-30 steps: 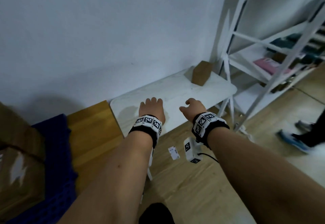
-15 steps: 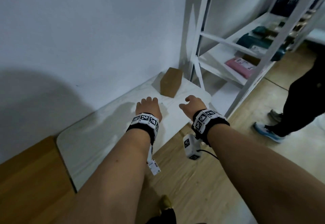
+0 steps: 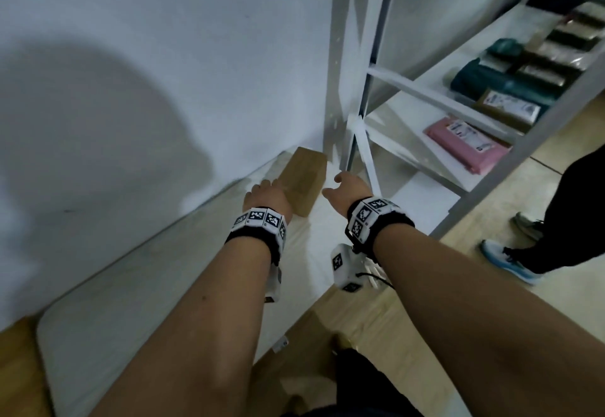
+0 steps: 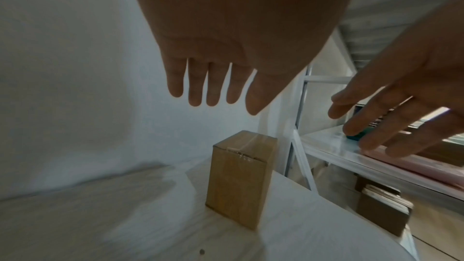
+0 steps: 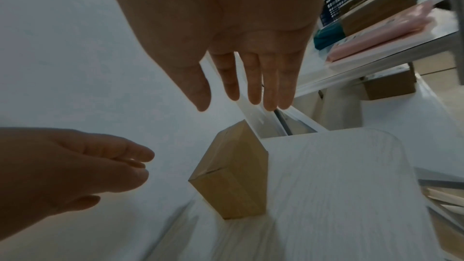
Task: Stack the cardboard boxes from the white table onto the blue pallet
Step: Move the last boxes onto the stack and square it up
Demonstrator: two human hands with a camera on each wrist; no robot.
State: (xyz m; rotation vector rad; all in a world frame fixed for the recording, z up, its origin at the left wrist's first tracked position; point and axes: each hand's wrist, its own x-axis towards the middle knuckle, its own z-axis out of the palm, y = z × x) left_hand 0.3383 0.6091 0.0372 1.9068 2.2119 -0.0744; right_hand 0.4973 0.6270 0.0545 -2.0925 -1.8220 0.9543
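- The white worktop (image 3: 157,292) runs along the wall, its far end beside a white shelving rack (image 3: 458,95).
- One small cardboard box (image 3: 302,184) stands upright at that far end.
- The left hand (image 3: 266,197) and right hand (image 3: 347,190) flank it, fingers straight and spread, holding nothing.
- Best to press both palms on opposite sides and lift straight up; it looks light and tippy.

The cardboard box (image 3: 302,184) is plain brown, and it stands on a white counter (image 3: 170,289) with a faint grey grain. Both wrist bands (image 3: 260,220) are black with white squares that carry black pixel patterns. On the white shelf (image 3: 435,141) lie a pink package (image 3: 466,144) and dark teal bundles (image 3: 491,84).
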